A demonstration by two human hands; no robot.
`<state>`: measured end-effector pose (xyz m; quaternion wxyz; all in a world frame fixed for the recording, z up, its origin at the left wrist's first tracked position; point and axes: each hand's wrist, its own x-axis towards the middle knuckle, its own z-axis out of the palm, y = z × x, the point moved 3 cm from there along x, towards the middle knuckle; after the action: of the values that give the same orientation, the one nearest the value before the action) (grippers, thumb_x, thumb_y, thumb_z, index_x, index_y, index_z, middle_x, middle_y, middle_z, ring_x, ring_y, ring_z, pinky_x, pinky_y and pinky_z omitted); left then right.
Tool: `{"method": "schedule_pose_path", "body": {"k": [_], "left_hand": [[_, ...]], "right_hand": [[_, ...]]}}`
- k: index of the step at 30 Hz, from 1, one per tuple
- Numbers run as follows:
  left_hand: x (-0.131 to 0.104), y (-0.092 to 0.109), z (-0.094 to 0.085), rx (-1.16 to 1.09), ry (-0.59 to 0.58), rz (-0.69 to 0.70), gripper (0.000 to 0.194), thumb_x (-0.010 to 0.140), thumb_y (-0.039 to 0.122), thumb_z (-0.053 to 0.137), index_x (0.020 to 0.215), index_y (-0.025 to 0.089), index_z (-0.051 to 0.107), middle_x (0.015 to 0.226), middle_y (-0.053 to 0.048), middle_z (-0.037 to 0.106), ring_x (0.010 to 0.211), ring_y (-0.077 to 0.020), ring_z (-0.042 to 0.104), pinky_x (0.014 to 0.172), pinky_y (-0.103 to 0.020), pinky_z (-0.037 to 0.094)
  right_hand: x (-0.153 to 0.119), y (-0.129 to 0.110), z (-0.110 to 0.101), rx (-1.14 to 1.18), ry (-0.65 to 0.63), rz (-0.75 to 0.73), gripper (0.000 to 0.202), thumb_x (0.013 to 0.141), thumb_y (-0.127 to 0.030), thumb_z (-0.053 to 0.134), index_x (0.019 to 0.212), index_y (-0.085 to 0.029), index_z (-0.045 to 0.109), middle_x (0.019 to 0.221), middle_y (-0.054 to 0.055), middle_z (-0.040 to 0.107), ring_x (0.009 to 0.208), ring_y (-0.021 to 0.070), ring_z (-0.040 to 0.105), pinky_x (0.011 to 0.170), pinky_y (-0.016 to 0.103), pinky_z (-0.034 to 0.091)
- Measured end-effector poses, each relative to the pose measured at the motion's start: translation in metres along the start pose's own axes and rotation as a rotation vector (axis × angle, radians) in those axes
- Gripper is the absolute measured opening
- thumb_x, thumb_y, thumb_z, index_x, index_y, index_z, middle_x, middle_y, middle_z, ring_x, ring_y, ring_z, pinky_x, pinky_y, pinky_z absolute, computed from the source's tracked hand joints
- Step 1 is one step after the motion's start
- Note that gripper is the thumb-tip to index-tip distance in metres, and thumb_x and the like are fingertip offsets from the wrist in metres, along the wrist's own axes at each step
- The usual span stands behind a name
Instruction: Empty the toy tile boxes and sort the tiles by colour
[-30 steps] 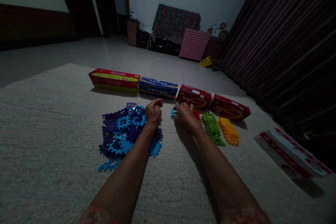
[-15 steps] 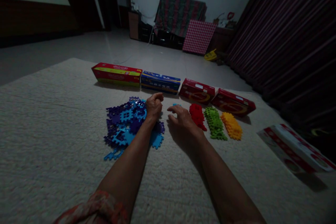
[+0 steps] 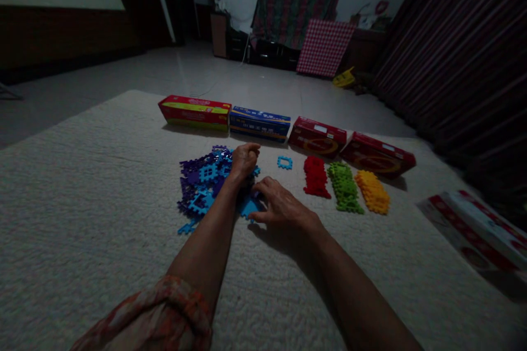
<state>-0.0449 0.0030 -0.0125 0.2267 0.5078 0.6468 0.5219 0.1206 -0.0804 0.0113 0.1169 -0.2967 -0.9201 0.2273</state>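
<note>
A mixed pile of purple and light blue plastic interlocking tiles (image 3: 208, 173) lies on the pale mat. My left hand (image 3: 245, 161) is over the pile's right side with its fingers curled in; whatever they may hold is hidden. Just below those fingers shows the edge of a light blue tile (image 3: 256, 171). At the pile's lower right corner, my right hand (image 3: 286, 205) reaches in from the right, thumb and fingers apart. Its fingertips are at a light blue tile (image 3: 248, 208). One light blue frame-shaped tile (image 3: 284, 157) lies alone beyond my right hand.
Red tiles (image 3: 315, 176), green tiles (image 3: 345, 186) and yellow tiles (image 3: 373, 191) lie in separate stacks to the right. Behind stand a red-and-yellow box (image 3: 195, 114), a blue box (image 3: 260, 124) and two dark red boxes (image 3: 317, 137). A white-and-red box (image 3: 473, 230) sits far right.
My right hand has moved left and nearer me, from beside the red stack to the pile's edge, uncovering the lone light blue tile. My left hand stays over the pile. The view has shifted slightly.
</note>
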Motion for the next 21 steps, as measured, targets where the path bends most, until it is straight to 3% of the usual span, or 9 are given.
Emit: {"method": "schedule_pose_path", "body": {"k": [6,10,13,16,19,21], "left_hand": [[0.001,-0.003,0.003,0.013,0.0,-0.005,0.043,0.074,0.008,0.045,0.099,0.015,0.079,0.083,-0.005,0.077,0.079,-0.0169,0.072,0.083,-0.028,0.058],[0.002,-0.004,0.006,-0.001,-0.005,-0.003,0.042,0.072,0.008,0.046,0.097,0.016,0.079,0.082,-0.005,0.078,0.078,-0.0169,0.072,0.083,-0.029,0.058],[0.002,-0.004,0.005,-0.017,0.015,0.001,0.042,0.072,0.009,0.046,0.095,0.016,0.079,0.082,-0.005,0.078,0.078,-0.0173,0.072,0.082,-0.029,0.058],[0.002,-0.004,0.004,-0.023,0.036,0.004,0.041,0.072,0.009,0.046,0.095,0.018,0.079,0.082,-0.004,0.078,0.079,-0.0174,0.072,0.082,-0.028,0.058],[0.002,-0.003,0.005,-0.032,0.041,0.001,0.041,0.071,0.009,0.047,0.094,0.019,0.08,0.081,-0.003,0.078,0.078,-0.0171,0.072,0.082,-0.028,0.057],[0.001,-0.003,0.006,-0.035,0.045,-0.007,0.04,0.071,0.009,0.047,0.094,0.019,0.08,0.08,-0.003,0.077,0.078,-0.0172,0.072,0.081,-0.028,0.057]], "right_hand": [[-0.003,-0.019,0.011,-0.125,-0.015,0.052,0.039,0.077,-0.03,0.068,0.114,-0.022,0.059,0.116,0.008,0.056,0.109,0.0247,0.05,0.097,0.04,0.044],[-0.004,-0.021,0.006,-0.127,-0.01,0.012,0.035,0.079,-0.026,0.064,0.114,-0.022,0.061,0.116,0.008,0.059,0.106,0.0242,0.053,0.096,0.038,0.045],[-0.003,-0.011,-0.006,-0.068,-0.05,0.027,0.038,0.081,-0.027,0.064,0.118,-0.02,0.062,0.113,0.009,0.062,0.104,0.0234,0.057,0.094,0.036,0.046],[-0.001,0.008,-0.022,-0.004,-0.009,0.092,0.035,0.084,-0.025,0.062,0.118,-0.021,0.063,0.111,0.008,0.066,0.101,0.0211,0.06,0.09,0.032,0.047],[-0.001,0.027,-0.029,-0.007,0.034,0.198,0.019,0.09,-0.021,0.051,0.101,-0.019,0.066,0.098,0.006,0.069,0.088,0.018,0.061,0.078,0.029,0.045],[0.0,0.034,-0.028,-0.038,0.064,0.262,0.023,0.095,-0.019,0.042,0.092,-0.018,0.065,0.087,0.005,0.068,0.079,0.0167,0.06,0.072,0.028,0.043]]}}
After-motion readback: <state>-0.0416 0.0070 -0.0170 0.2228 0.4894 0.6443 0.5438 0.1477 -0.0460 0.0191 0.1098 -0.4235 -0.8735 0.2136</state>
